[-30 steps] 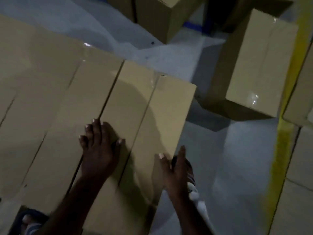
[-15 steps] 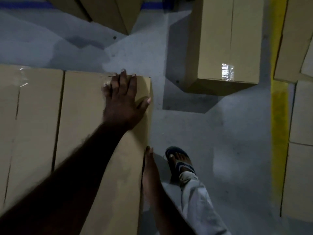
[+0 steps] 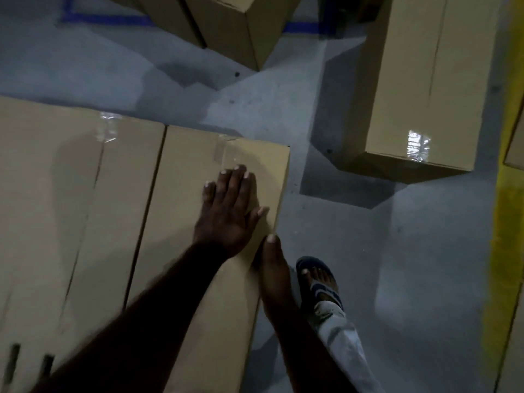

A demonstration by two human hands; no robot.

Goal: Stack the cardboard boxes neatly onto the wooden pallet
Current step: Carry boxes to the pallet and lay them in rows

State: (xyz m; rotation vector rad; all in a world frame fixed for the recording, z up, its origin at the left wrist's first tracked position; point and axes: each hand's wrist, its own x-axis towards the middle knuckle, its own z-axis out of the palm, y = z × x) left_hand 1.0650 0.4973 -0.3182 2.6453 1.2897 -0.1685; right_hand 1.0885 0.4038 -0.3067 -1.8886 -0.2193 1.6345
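A row of tan cardboard boxes fills the left and lower part of the view. My left hand (image 3: pixel 229 211) lies flat, fingers straight, on top of the rightmost box (image 3: pixel 192 199), near its far right corner. My right hand (image 3: pixel 274 268) presses with straight fingers against that box's right side face, just below the top edge. A neighbouring box (image 3: pixel 71 199) sits flush to the left. The pallet under the stack is hidden.
A loose cardboard box (image 3: pixel 425 86) lies on the grey floor at upper right, and more boxes (image 3: pixel 226 26) stand at the top centre. A yellow floor line (image 3: pixel 507 222) runs down the right edge. My sandalled right foot (image 3: pixel 317 282) stands beside the stack.
My left hand has slid back from the box's far edge toward me. My right hand stays against the box's right side. The view has shifted, showing more of the floor and loose boxes.
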